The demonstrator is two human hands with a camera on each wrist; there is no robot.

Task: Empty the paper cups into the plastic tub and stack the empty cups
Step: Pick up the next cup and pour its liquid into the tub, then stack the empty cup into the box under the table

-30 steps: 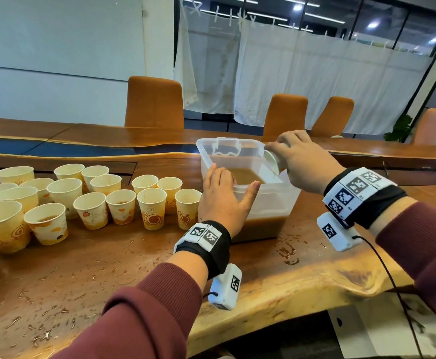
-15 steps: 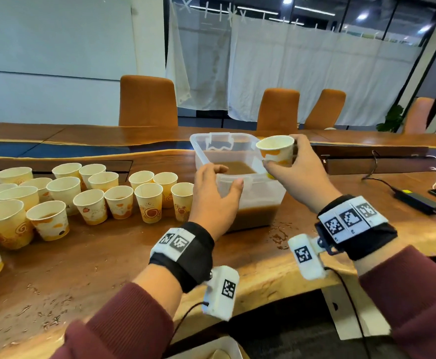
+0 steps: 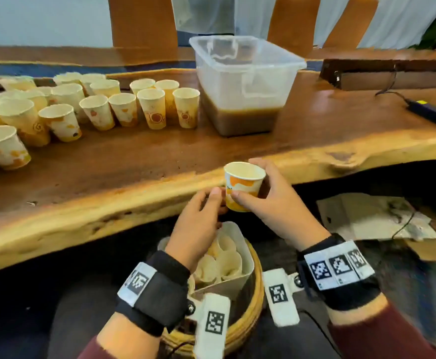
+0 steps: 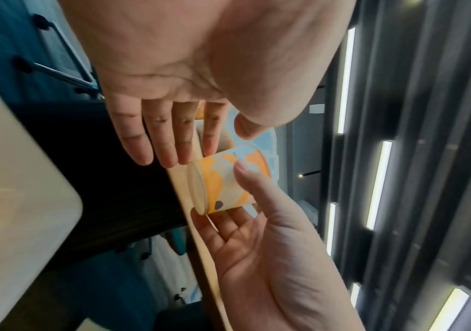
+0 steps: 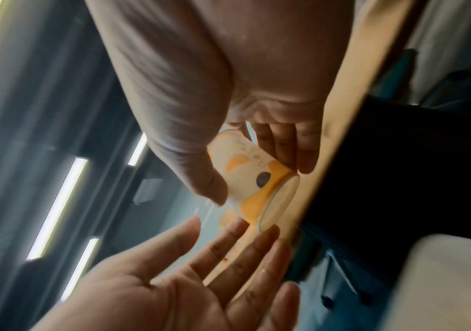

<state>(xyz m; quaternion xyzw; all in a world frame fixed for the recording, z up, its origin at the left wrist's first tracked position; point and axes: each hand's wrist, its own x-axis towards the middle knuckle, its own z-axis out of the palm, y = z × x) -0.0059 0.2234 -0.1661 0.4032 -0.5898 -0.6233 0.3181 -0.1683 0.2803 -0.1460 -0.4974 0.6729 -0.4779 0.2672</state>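
My right hand [image 3: 253, 193] grips an empty orange-and-white paper cup [image 3: 240, 182] upright, just in front of the wooden table's near edge [image 3: 108, 211]. In the right wrist view the thumb and fingers of my right hand [image 5: 260, 179] pinch the cup [image 5: 245, 161] round its wall. My left hand [image 3: 211, 200] is open beside it, its straight fingers [image 4: 172, 156] reaching the cup's base [image 4: 197, 188]. The clear plastic tub [image 3: 248, 63] stands further back on the table, holding brown liquid. Several paper cups [image 3: 152, 110] stand to the left of the tub.
Below my hands a woven basket [image 3: 248, 320] holds a carton [image 3: 237, 281] with white empty cups [image 3: 222, 255] inside. A black power adapter [image 3: 429, 111] and cable lie at the table's right. Crumpled paper [image 3: 367, 216] lies on the floor, and orange chairs [image 3: 144, 22] stand behind the table.
My right hand tipped the cup at the tub, lifted it and carried it back to the table's near edge. My left hand left the tub's rim and came to the cup.
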